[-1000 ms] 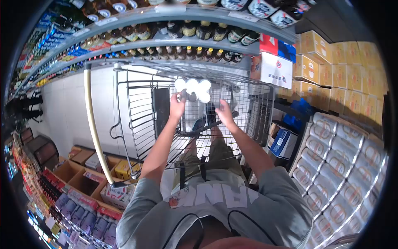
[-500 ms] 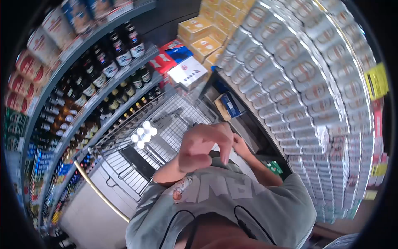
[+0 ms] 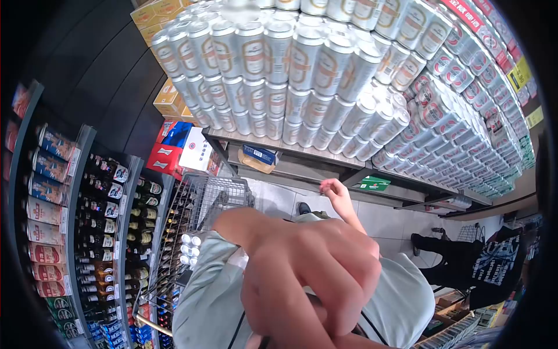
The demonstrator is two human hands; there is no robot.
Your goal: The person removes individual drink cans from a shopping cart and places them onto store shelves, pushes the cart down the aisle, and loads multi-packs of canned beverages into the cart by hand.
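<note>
Several cans (image 3: 189, 249) already sit near one edge of the cart (image 3: 232, 185), left hand (image 3: 311, 273) and right hand (image 3: 337, 196) fingers curled, grasp unclear.

The camera is worn on the head and looks forward and down. The left hand (image 3: 314, 273) is up very close to it. Farther off, it sees the shelf's front edge (image 3: 302, 155) under the cans (image 3: 253, 52).

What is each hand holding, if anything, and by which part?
Nothing shows in the right hand; the left hand is curled, its palm hidden, so there I cannot tell.
</note>
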